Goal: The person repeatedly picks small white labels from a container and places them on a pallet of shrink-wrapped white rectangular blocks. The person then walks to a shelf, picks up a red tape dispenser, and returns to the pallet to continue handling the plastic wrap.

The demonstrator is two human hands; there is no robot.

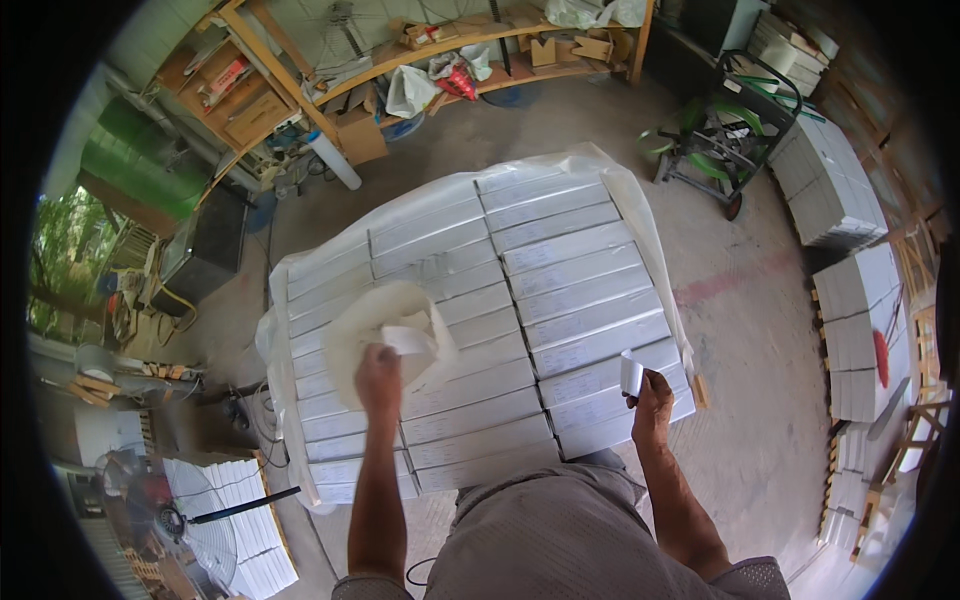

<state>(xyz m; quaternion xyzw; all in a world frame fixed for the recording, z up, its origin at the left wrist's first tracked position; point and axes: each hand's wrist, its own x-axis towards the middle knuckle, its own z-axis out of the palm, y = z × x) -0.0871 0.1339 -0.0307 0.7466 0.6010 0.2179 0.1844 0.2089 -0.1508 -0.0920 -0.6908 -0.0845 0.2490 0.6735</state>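
Stock on view: one pallet-load of flat white boxes (560,290), laid in three close columns with a clear plastic sheet (640,215) peeling off the far and right edges.

Left hand (378,378): I read its fingers as closed on a small white label (405,340), lifted out of a cream paper bag (385,330) that lies open on the left column. The bag sits within easy reach, which I judge is why it rests on the load itself.

Right hand (652,392): fingers pinched narrow on a curled white slip (631,374), held upright just above the near right corner of the stack, apart from the box tops.

Surroundings: wooden shelving (400,60) with clutter at the far wall; green hand cart (735,130); further box stacks (850,260) along the right; a floor fan (190,525) at lower left.
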